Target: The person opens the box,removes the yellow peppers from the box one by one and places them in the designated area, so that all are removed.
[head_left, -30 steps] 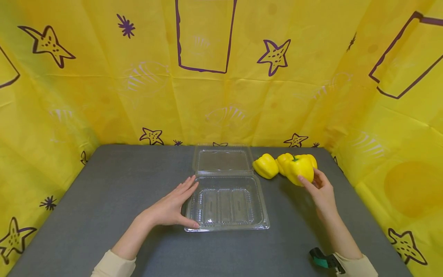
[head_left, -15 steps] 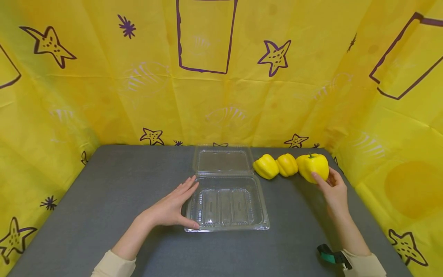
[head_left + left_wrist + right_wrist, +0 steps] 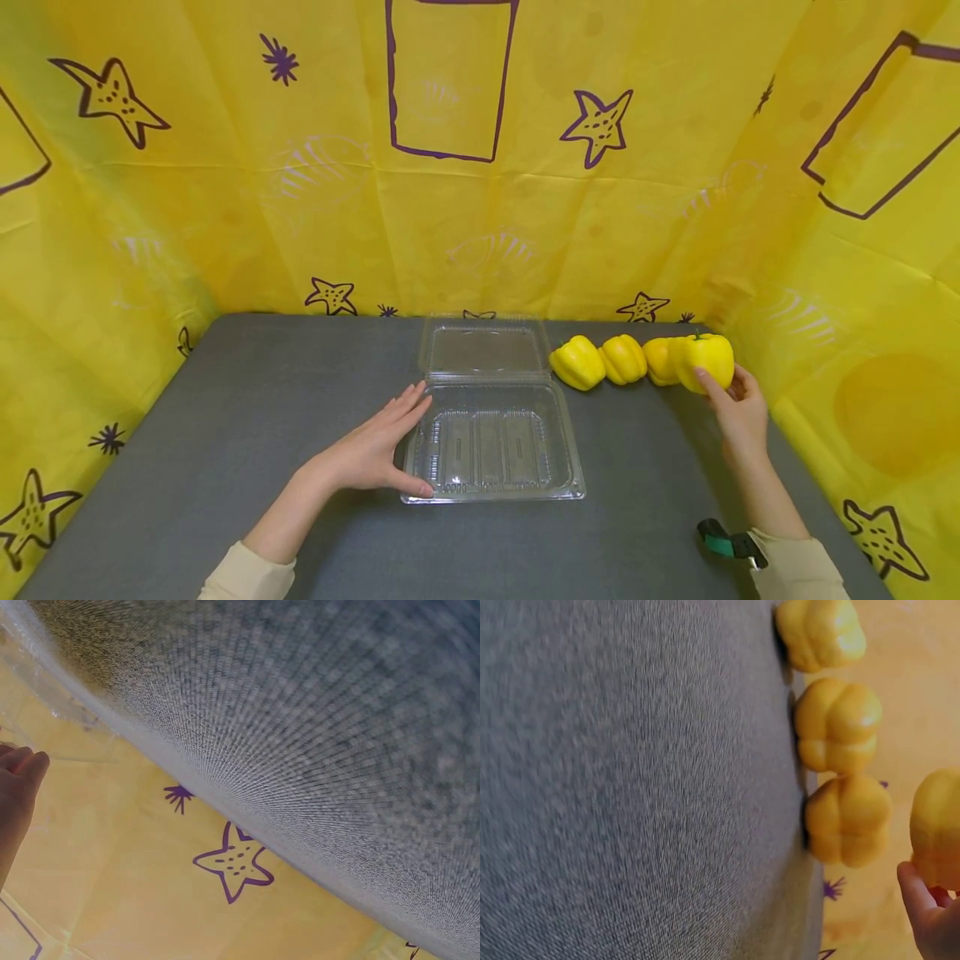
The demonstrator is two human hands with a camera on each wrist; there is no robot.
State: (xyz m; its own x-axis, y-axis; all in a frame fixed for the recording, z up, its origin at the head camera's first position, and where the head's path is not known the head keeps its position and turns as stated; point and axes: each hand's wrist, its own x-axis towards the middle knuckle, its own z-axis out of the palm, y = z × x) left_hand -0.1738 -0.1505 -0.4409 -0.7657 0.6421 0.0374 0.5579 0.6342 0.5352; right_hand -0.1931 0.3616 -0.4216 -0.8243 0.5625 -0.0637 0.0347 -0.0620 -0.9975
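Observation:
My right hand (image 3: 742,417) grips a yellow bell pepper (image 3: 707,363) by its right side, thumb in front. In the right wrist view, the held pepper (image 3: 939,821) is raised off the table, apart from the others. Three more yellow peppers stand in a row to its left: a near one (image 3: 658,361), a middle one (image 3: 624,359) and an end one (image 3: 577,363). My left hand (image 3: 375,446) rests along the left side of a clear plastic clamshell box (image 3: 498,493), fingers straight and spread, thumb at its front left corner. The box holds nothing.
The box's lid (image 3: 483,346) lies folded back toward the rear edge of the grey table (image 3: 300,375). A yellow patterned cloth (image 3: 480,208) walls the back and sides. A dark strap with a green patch (image 3: 723,543) is on the right wrist.
My right hand has carried its pepper to the right, uncovering the peppers behind it. The left hand and the box have stayed in place.

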